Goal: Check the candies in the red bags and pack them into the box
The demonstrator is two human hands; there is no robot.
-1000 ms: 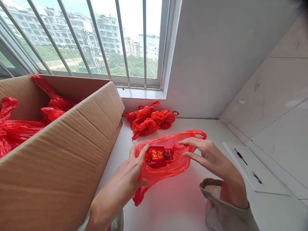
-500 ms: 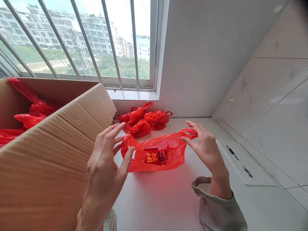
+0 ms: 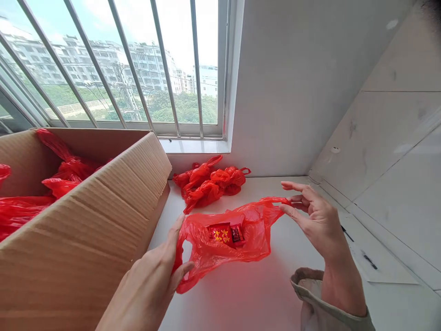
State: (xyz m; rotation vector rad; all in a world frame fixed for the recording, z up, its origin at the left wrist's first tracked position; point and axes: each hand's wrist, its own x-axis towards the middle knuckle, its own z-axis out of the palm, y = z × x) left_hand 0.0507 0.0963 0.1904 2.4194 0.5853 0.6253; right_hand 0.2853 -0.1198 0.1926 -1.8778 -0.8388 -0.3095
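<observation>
A thin red plastic bag (image 3: 257,248) lies spread on the white table with its mouth open toward me. Inside rest a red packet with yellow characters (image 3: 221,235) and a smaller dark red packet (image 3: 237,234). My left hand (image 3: 151,280) grips the bag's left handle, thumb at the handle hole and fingers partly hidden behind the plastic. Over on the right, my right hand (image 3: 319,225) pinches the other handle between thumb and fingers, pulling it out to the side; its index finger is stretched out above.
A cardboard box (image 3: 113,202) with red bags (image 3: 70,172) in it stands at left. Several knotted red bags (image 3: 212,181) lie against the wall. Paper (image 3: 386,271) with two pens, one a black pen (image 3: 370,262), lies at right. A barred window (image 3: 144,69) is behind.
My right hand has moved right, drawing its handle outward. The left hand has come down and taken hold of the left handle, so the bag is stretched wider. The view has shifted slightly.
</observation>
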